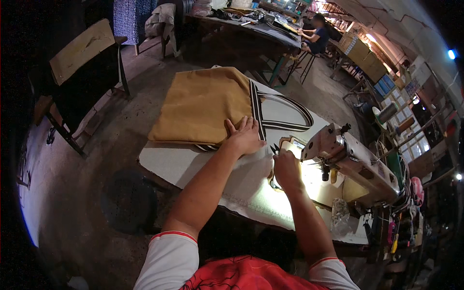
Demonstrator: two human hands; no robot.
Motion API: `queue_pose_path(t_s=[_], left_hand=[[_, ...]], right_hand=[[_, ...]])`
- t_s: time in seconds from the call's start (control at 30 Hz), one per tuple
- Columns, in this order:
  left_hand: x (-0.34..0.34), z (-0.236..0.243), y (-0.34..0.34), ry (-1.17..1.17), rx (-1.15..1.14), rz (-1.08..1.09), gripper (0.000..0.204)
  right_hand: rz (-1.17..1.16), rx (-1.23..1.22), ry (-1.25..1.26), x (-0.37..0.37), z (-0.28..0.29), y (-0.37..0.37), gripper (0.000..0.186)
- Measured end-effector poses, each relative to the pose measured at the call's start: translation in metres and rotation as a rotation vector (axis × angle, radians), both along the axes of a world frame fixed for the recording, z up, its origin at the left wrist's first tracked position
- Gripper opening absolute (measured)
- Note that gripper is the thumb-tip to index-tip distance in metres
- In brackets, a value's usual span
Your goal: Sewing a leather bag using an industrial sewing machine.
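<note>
A tan fabric bag (203, 104) with a black-and-white striped band along its right edge lies flat on the white-topped sewing table (188, 166). My left hand (243, 137) rests on the bag beside that band, fingers spread and holding nothing. The bag's striped strap (308, 116) loops out to the right over the table. My right hand (287, 170) is closed around small dark thread snips (274, 148), whose blades point toward the bag's edge without visibly touching it. Just right of this hand stands the sewing machine (355, 162), its lamp lighting the tabletop.
A wooden chair (87, 55) stands on the left. Farther back, a person (316, 38) sits by a cluttered work table (261, 30). Crumpled clear plastic (340, 212) lies near the machine, and tools with coloured handles (394, 239) hang at the lower right.
</note>
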State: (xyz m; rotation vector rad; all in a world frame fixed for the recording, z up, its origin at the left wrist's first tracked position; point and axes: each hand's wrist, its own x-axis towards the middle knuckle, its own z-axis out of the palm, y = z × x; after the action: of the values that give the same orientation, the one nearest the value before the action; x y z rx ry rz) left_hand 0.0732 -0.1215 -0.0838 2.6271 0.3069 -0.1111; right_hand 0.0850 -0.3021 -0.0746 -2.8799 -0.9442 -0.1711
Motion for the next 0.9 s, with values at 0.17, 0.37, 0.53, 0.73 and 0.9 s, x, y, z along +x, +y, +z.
queue_pose_path(t_s=[0.17,0.37,0.53,0.73,0.9], left_hand=[[0.001,-0.003,-0.002,-0.037,-0.022,-0.024,0.084],[-0.009,-0.003,0.001,-0.118,0.074,-0.040,0.086],[0.008,0.000,0.006,-0.166,0.058,-0.036,0.066],[0.003,0.012,0.055,-0.647,-0.507,0.374,0.033],[-0.056,0.050,0.107,-1.108,-1.271,0.469,0.034]], right_hand=[[-0.003,0.145,-0.084,0.029,-0.028,0.016,0.022],[0.018,0.255,0.057,0.003,-0.021,0.004,0.019],[0.049,0.485,0.103,0.003,-0.057,-0.012,0.014],[0.093,0.591,0.151,-0.001,-0.075,-0.001,0.027],[0.200,0.433,0.023,-0.001,-0.076,-0.010,0.034]])
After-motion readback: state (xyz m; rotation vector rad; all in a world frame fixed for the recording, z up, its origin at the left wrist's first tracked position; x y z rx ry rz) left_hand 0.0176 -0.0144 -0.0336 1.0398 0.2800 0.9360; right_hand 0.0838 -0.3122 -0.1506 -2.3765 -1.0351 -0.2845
